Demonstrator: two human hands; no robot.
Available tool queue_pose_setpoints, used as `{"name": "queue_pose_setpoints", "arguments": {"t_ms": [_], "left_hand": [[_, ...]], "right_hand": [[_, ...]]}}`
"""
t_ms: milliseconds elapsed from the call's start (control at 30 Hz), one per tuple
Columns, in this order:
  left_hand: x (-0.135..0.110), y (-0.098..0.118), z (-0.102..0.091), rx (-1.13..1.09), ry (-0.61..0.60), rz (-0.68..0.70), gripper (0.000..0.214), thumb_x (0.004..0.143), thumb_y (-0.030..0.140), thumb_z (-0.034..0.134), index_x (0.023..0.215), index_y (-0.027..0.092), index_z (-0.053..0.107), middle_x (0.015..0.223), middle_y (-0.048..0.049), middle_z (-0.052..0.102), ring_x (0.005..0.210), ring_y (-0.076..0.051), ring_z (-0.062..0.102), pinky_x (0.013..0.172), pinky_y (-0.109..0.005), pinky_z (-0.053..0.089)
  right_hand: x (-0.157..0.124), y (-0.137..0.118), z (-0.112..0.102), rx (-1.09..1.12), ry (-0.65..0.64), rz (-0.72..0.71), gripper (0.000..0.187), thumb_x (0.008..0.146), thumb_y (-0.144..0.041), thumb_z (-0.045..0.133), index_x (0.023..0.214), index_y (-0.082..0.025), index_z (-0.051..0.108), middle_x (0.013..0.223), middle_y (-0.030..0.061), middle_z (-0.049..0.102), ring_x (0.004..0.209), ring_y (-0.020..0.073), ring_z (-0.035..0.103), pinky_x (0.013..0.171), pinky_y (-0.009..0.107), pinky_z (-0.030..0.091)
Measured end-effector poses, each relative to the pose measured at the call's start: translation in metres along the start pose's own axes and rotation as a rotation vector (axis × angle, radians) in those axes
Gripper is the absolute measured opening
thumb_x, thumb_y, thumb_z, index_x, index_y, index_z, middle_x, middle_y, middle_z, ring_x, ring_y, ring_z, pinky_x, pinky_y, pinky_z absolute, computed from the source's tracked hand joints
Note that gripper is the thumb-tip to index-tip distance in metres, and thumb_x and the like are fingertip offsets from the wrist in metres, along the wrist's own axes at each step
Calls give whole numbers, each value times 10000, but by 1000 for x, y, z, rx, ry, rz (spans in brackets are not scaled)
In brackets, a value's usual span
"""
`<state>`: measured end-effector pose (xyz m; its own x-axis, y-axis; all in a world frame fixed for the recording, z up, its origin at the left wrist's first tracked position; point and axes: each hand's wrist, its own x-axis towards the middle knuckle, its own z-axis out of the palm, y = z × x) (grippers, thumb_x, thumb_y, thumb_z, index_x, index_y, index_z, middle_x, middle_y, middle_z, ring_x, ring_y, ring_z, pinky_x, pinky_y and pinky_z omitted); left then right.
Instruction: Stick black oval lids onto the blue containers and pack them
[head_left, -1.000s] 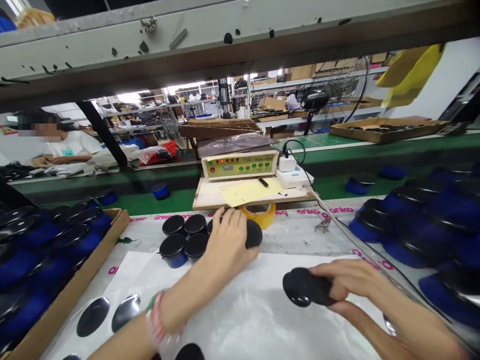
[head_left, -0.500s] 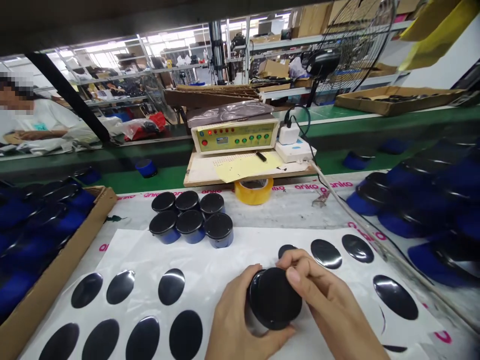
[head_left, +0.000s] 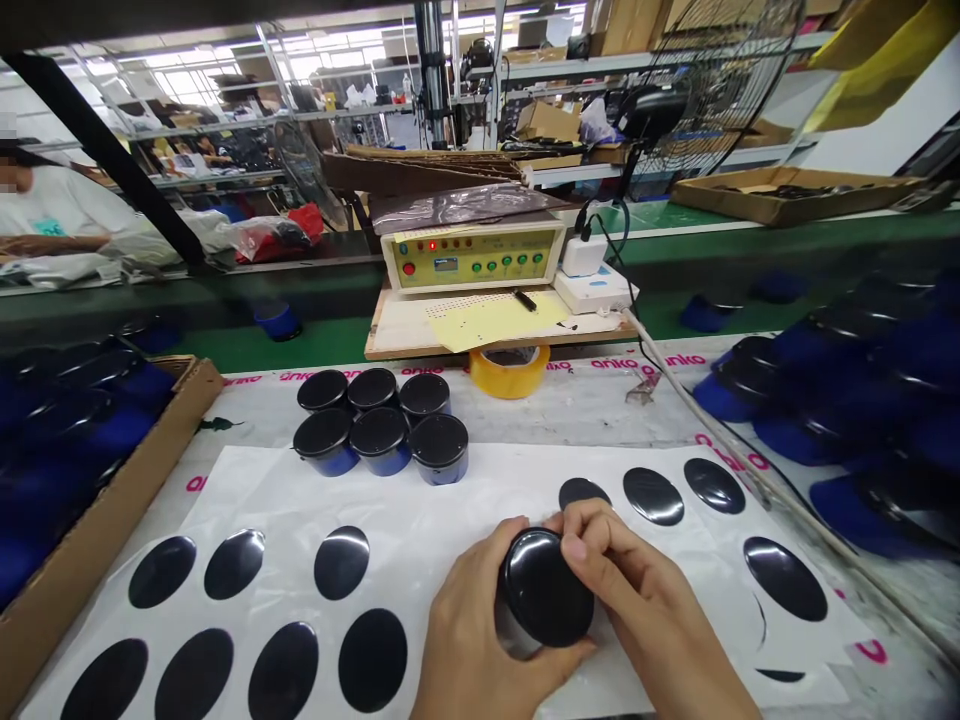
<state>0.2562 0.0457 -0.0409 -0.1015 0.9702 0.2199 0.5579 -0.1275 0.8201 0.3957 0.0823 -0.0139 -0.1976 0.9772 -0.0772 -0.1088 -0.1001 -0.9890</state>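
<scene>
My left hand (head_left: 491, 630) is wrapped round the side of a round black-topped case (head_left: 536, 640), which is tilted toward me. On its top lies a glossy black disc sticker (head_left: 551, 585), lined up with the round rim as far as I can see. The thumb and bent fingers of my right hand (head_left: 637, 585) pinch the upper right edge of that disc; the fingertips behind it are hidden. Below the hands spreads a white backing sheet (head_left: 442, 560) bearing several more black disc stickers (head_left: 373, 660).
Several blue cases with black tops (head_left: 439, 450) stand grouped behind the sheet. A cardboard box (head_left: 112, 500) of similar cases is at left, and more are piled at right (head_left: 810, 390). Yellow tape (head_left: 510, 375), a control box (head_left: 472, 260) and a white cable (head_left: 720, 450) lie beyond.
The disc sticker has shifted from sitting offset to the right over the case to lying level with its rim, and now reflects light. Both hands keep their hold; the view has shifted slightly.
</scene>
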Motion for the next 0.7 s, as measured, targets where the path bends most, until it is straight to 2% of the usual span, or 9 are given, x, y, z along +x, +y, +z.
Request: {"name": "queue_pose_setpoints", "arguments": {"t_ms": [133,367,567,700], "left_hand": [[-1,-1,0,3,-21,-4,882,492,111,796,1245,361,412,1167,49,618,1047,-195,604,904,-324,517],[1,-4,1,35,-9,57,792,565,191,772,1250,338,405,1149,25,624,1024,-188,615,880,-304,526],[-1,-8,3,99,37,134,803,536,177,766,1246,295,410,1126,3,643,1006,-189,631,861,-273,538],[0,5,-6,230,40,183,751,549,226,789,1218,223,448,1074,-35,671,925,-176,666,765,-234,569]], "right_hand": [[0,-1,1,-89,20,-59,297,863,-396,553,656,-200,468,839,19,484,861,165,530,753,260,466],[-2,-2,1,-261,70,-145,264,888,-359,528,679,-211,465,853,24,497,878,176,537,734,283,454],[-6,0,1,-323,63,-194,240,912,-312,504,705,-218,427,842,10,484,824,149,506,716,273,432],[-3,0,4,-365,69,-209,236,919,-311,489,714,-220,415,835,8,483,806,144,512,689,261,436]]}}
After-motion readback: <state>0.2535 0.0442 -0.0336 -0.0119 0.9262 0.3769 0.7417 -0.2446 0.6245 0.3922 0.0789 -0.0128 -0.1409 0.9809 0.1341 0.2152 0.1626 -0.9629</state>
